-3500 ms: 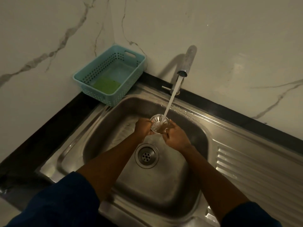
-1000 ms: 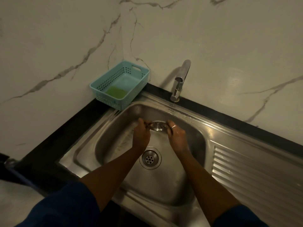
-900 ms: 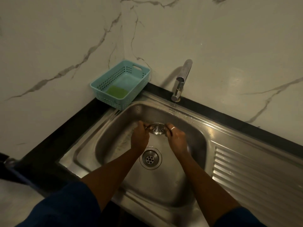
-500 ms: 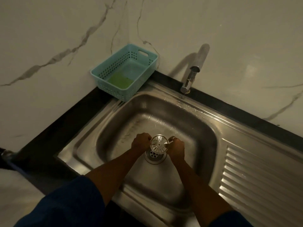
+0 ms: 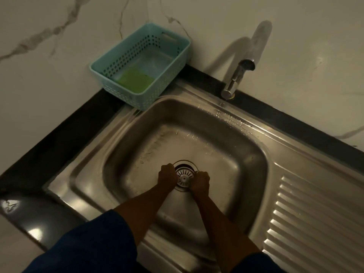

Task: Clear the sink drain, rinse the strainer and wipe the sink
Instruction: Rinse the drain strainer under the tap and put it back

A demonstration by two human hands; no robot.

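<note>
The round metal strainer (image 5: 184, 176) sits in the drain opening at the bottom of the steel sink (image 5: 126, 134). My left hand (image 5: 167, 174) grips the strainer's left edge and my right hand (image 5: 201, 179) grips its right edge, both with fingers curled. The chrome tap (image 5: 239, 74) stands behind the basin with no water running. Drops of water lie on the sink's back rim.
A teal perforated basket (image 5: 167, 75) holding a green sponge (image 5: 135, 81) stands on the black counter at the sink's back left corner. The ribbed draining board (image 5: 315, 223) lies to the right. Marble walls close in the back and left.
The tap's water has stopped since the earliest frame. Both hands have carried the strainer down from under the tap onto the drain opening.
</note>
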